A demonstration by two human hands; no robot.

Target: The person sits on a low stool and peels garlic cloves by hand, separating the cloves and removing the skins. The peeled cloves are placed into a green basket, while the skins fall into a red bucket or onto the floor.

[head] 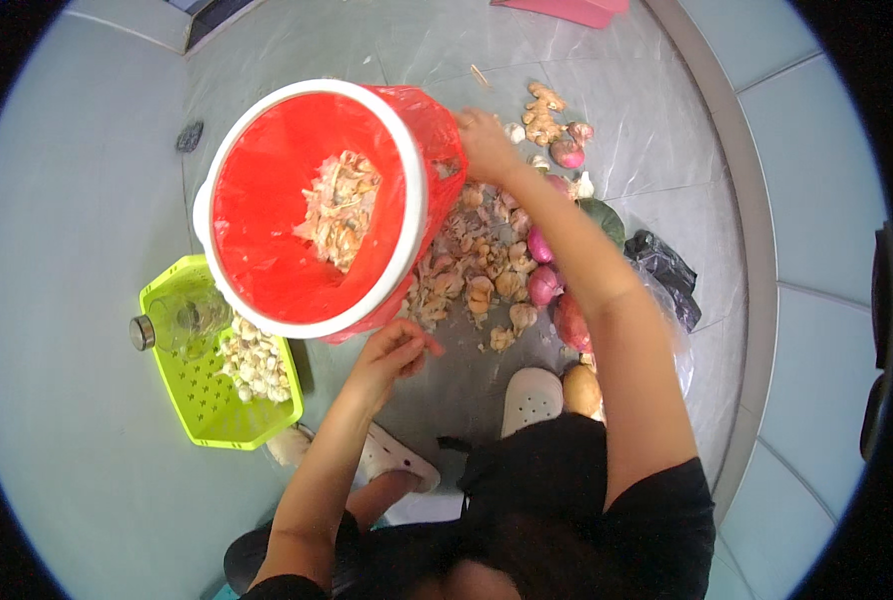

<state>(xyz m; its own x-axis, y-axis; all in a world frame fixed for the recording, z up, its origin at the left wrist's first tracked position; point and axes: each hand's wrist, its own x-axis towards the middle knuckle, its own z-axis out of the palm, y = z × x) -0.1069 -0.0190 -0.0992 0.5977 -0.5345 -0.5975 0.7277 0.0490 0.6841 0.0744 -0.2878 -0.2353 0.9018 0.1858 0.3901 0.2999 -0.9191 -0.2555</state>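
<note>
In front of me a bin with a white rim [415,217] is lined with a red plastic bag [255,247]. It leans, and garlic skins [341,206] lie inside. My right hand [484,146] is at the right side of the bag, slightly blurred; its fingertips are hard to make out, so a grip on the bag is not certain. Just below the lower rim, my left hand [398,352] has a finger extended and the others curled, with nothing visible in it. Between my hands, garlic bulbs [480,292] and loose skins spread over the grey floor.
A lime-green basket [191,409] at left holds peeled garlic cloves [255,367] and a glass jar [188,322]. Right of the garlic are red onions [544,285], ginger [542,112], a dark green vegetable [602,219], a potato [581,390] and a black plastic bag [664,274].
</note>
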